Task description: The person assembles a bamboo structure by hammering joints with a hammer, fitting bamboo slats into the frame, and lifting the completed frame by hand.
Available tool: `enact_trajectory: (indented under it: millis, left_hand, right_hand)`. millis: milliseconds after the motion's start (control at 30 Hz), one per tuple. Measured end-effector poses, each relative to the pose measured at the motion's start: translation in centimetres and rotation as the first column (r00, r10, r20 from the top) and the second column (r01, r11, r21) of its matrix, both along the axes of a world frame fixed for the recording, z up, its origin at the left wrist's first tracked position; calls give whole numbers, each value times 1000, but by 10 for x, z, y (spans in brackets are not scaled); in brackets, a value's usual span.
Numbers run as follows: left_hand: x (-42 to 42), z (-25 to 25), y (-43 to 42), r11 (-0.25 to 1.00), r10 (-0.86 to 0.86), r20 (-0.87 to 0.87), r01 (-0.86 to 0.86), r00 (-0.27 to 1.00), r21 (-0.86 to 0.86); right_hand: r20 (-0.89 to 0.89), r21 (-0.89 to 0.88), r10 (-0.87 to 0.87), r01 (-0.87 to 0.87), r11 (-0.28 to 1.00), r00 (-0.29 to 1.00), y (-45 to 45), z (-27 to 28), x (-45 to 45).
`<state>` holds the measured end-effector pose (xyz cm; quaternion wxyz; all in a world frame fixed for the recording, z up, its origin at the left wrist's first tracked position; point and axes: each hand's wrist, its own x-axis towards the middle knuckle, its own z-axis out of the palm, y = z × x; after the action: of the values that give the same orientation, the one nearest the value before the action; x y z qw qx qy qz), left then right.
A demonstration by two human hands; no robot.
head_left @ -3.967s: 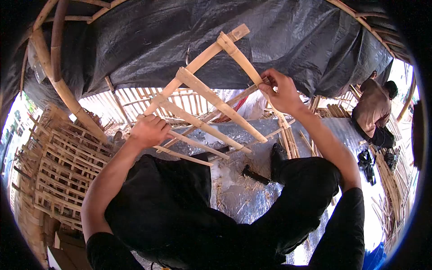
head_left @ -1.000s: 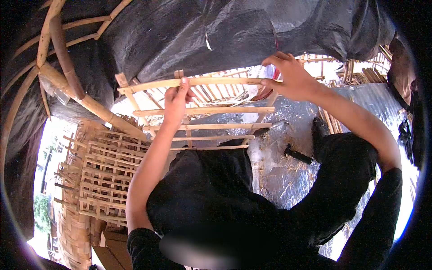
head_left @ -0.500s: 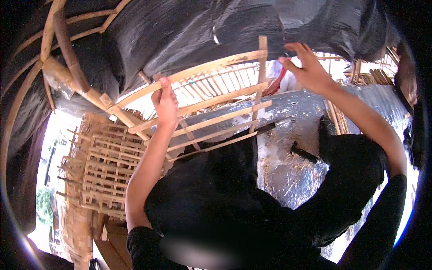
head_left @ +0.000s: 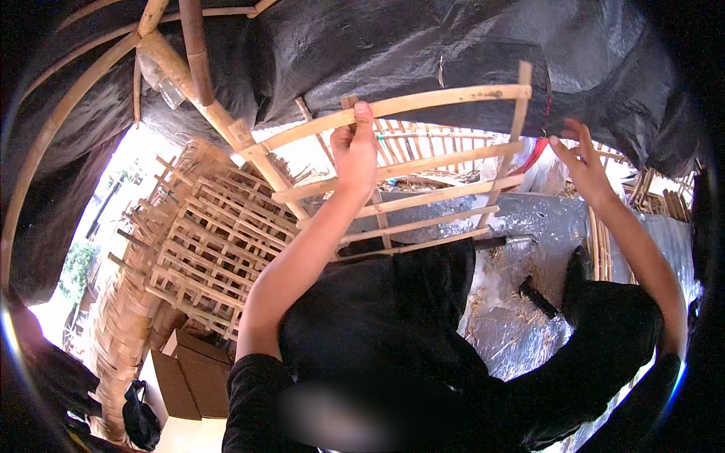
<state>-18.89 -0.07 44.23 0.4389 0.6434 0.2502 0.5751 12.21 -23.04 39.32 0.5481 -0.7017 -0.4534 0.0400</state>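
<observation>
A slatted bamboo frame [head_left: 453,161], made of several long strips with crosspieces, is held up in front of me. My left hand [head_left: 355,151] is closed around its top strip and an upright, left of the middle. Past the frame's right end, my right hand [head_left: 585,166] is raised with thumb and fingers apart. Beside its thumb hangs a thin red cord [head_left: 546,113], above a wider red strip [head_left: 535,156]. Whether the fingertips touch the cord, I cannot tell.
Black plastic sheeting [head_left: 362,53] hangs overhead. At left are a bamboo pole [head_left: 200,98], a woven bamboo lattice [head_left: 219,257] and a brown cardboard box [head_left: 195,377]. A silvery sheet [head_left: 498,317] with straw bits and a black handle-like object [head_left: 538,297] lies below right.
The view has swung, so the frame and both hands appear farther right. My right hand has come lower relative to the frame, its fingers more curled. My left hand keeps its grip.
</observation>
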Motion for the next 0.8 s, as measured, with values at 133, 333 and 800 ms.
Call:
enact_trajectory:
  millis: [133,333,800]
  left_hand:
    - [-3,-3,9,994,72,24,-70,997,-82]
    - [8,-12,16,970,172,124,-190,977,151]
    - [1,-10,14,957,220,-10,-214,975,197]
  right_hand:
    - [18,-63,1,0,998,1000,4,-12,9]
    - [20,-104,34,-32,994,999,7,-25,18]
    - [65,-137,26,-17,990,998,3,-23,13]
